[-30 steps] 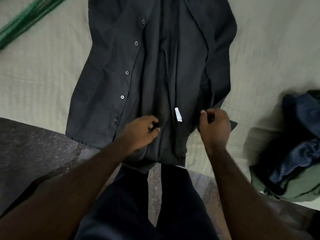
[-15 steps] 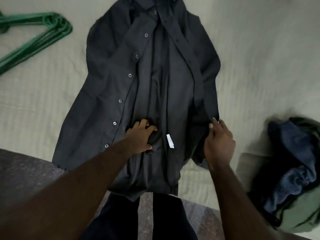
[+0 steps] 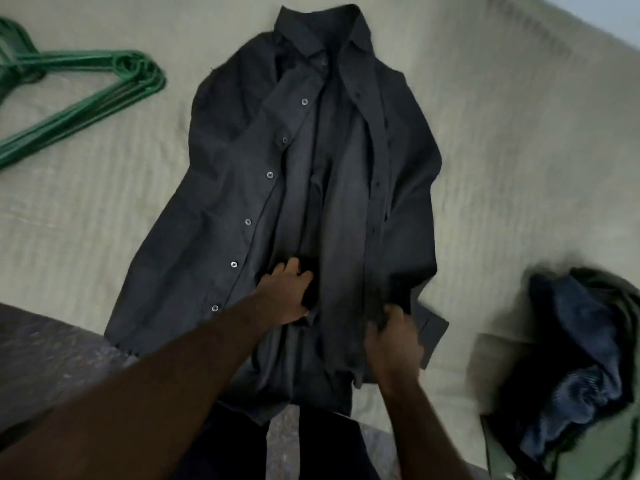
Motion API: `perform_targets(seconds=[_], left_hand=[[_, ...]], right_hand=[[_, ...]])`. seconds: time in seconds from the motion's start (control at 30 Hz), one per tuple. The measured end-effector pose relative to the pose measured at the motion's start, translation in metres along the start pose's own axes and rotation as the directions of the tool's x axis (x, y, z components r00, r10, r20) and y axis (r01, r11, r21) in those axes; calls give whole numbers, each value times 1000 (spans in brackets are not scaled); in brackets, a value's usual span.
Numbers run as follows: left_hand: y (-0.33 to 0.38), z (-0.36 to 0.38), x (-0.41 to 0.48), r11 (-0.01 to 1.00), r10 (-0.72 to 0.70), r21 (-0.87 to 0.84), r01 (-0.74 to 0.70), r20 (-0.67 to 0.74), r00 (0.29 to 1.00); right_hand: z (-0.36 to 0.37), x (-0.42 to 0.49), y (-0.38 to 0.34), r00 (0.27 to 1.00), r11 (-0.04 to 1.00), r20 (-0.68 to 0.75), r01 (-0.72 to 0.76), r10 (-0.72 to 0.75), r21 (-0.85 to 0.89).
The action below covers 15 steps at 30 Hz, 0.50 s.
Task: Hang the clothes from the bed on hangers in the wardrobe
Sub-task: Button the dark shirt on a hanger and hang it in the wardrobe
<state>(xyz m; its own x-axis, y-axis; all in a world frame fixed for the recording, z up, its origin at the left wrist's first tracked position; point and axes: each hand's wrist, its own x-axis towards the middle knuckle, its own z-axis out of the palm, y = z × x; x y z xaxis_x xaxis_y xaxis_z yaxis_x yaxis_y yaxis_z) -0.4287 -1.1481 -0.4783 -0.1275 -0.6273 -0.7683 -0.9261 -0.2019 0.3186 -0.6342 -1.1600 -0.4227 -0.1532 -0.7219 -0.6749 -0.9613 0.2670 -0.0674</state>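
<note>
A dark grey button-up shirt [image 3: 221,188] lies open and face up on the pale bed [image 3: 502,161], collar at the far end, hem hanging over the near edge. My left hand [image 3: 285,296] grips a fold of the inner fabric near the shirt's middle. My right hand [image 3: 393,341] pinches the right front edge low down, beside a cuff. A bundle of green hangers [image 3: 86,95] lies on the bed at the far left, apart from the shirt.
A heap of other clothes [image 3: 581,368], dark blue and olive green, sits on the bed's near right corner. The dark speckled floor [image 3: 45,355] shows at the lower left, below the bed's edge. My legs stand against the bed.
My right hand has slid down the right front edge and taken hold of it. The white label inside the shirt is now covered. My left hand stays on the same fold.
</note>
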Motion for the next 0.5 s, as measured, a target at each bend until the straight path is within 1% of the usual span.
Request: perform_targets(seconds=[0.03,0.07,0.1,0.13,0.17,0.23,0.3,0.37,0.4,0.47,0.5], left_hand=[[1,-2,-2,1000,14,-24,-14,-14,1000],[0,-4,-6,997,29,-71,-32,-47,998],[-1,-8,-11,990,39,-134,-53,-101,994],[-6,-12,-16,976,39,-202,-75,-179,983],[-11,-18,-21,957,24,-274,-97,-258,966],[-30,-34,-31,897,-63,-425,-123,-397,916],[-61,-51,-36,845,-187,-520,-126,-509,840],[-100,-69,-34,825,-309,-554,-112,-609,731],[-124,-81,-34,818,-371,-570,-84,-633,679],[-172,-100,-34,824,-450,-566,5,-651,611],[-194,-109,-32,847,-457,-528,61,-666,590]], right_hand=[[0,4,-17,993,997,-102,65,-61,42],[-3,6,-39,972,983,-187,162,-144,86],[-5,11,-59,944,955,-233,267,-233,128],[-7,16,-81,919,920,-236,358,-316,161],[-7,23,-101,903,891,-193,417,-383,182],[-6,35,-140,859,840,-89,512,-505,179],[-6,43,-180,795,776,-67,604,-603,179],[-7,47,-220,734,711,-77,675,-675,198],[-5,46,-244,700,677,-59,705,-711,212],[5,43,-284,645,638,37,745,-764,195],[12,43,-300,628,634,93,753,-772,175]])
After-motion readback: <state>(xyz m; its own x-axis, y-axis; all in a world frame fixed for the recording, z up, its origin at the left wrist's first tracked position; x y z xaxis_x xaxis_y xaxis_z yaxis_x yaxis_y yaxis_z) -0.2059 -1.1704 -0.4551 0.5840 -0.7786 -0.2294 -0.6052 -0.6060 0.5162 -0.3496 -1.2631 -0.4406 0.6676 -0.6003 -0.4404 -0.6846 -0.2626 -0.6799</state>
